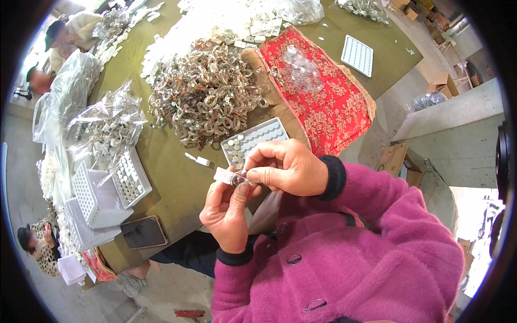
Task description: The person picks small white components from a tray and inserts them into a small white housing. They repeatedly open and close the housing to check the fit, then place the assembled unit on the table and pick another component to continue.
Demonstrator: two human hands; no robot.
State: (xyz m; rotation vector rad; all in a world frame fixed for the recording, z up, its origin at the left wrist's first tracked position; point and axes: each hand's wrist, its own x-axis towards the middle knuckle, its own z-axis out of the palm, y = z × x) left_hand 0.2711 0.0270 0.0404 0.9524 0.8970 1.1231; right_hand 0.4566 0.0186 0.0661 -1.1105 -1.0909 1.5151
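Note:
Just over the table's near edge, my left hand pinches a small white tag-like piece with a dark, shiny metal part at its end. My right hand is closed, thumb against fingers, at the metal end; what it grips there is too small to make out. Beyond my hands lies a pale tray with rows of round wells, some holding round silvery discs. Left of the tray, another small white piece rests on the green table.
A big heap of metal ring-shaped pieces sits past the tray. Red floral cloth bears clear flat pieces. Stacked white trays, a phone and plastic bags are at left. Other people are across the table.

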